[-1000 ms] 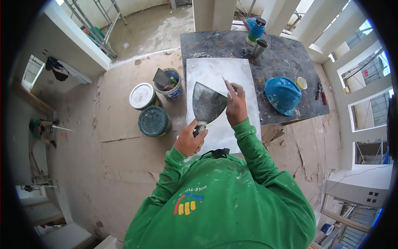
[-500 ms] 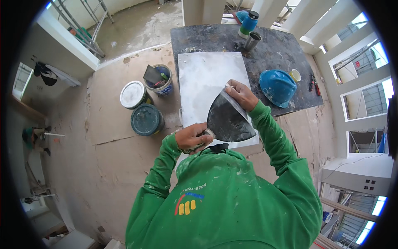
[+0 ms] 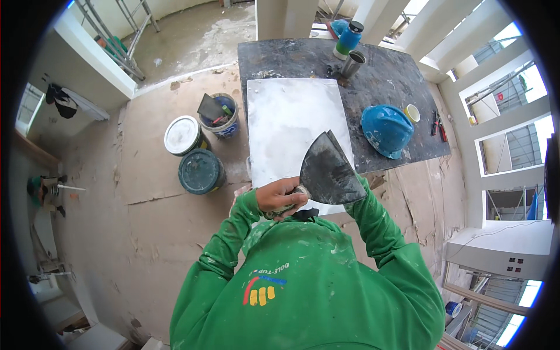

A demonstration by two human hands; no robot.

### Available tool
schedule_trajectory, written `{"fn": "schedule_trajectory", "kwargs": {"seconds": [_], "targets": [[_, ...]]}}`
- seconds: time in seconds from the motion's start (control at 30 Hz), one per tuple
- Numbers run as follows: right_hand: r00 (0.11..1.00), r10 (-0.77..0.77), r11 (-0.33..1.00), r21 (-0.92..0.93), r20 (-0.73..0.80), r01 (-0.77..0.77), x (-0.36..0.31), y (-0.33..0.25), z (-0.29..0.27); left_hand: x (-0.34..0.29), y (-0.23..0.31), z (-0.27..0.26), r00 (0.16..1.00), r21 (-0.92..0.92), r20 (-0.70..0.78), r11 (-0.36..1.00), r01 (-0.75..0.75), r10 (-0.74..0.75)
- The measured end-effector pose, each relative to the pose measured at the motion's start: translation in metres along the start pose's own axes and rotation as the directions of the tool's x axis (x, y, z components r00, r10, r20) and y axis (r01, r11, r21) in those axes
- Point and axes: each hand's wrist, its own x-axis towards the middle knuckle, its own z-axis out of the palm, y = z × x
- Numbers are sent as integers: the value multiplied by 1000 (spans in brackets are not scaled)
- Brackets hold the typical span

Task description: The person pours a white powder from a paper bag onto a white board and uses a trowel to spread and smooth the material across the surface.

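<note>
My left hand (image 3: 282,196) is closed round the handle of a wide putty knife, low in front of my chest. Its dark, smeared, fan-shaped putty knife blade (image 3: 331,172) points up and to the right. A second dark edge (image 3: 336,143) shows just behind the blade; I cannot tell whether it belongs to another knife. My right hand is hidden behind the blade, and only its green sleeve (image 3: 368,213) shows beside the blade's lower right corner. Beyond the blade lies a white board (image 3: 286,116) on the dark table.
On the dark table (image 3: 385,73) stand a blue hard hat (image 3: 387,131), a small yellow-white cup (image 3: 412,113), a steel tumbler (image 3: 353,64), a blue-green bottle (image 3: 348,41) and pliers (image 3: 438,126). Left of it are a tool bucket (image 3: 228,126) and two lidded buckets (image 3: 182,134). Another person (image 3: 44,192) is far left.
My right hand has left the blade's upper corner and gone behind the blade. The putty knife has swung slightly right in my left hand.
</note>
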Motion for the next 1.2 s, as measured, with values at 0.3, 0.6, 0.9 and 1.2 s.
{"fn": "schedule_trajectory", "kwargs": {"seconds": [0.3,0.6,0.9,1.2], "targets": [[976,-138,979,-173,-170,108,-10,4,-23,0,-3,0,999,-16,-12,999,-38,38],[293,-925,286,-952,-244,111,-35,-19,-71,-27,-2,12,824,55,-566,998,21,14],[744,-617,-566,-801,254,-196,25,75,-31,21,-59,12,702,52,-704,978,200,-106],[688,-726,-465,-733,-6,-497,-85,13,-138,-107,-153,-23,531,-100,-835,989,105,-141]]}}
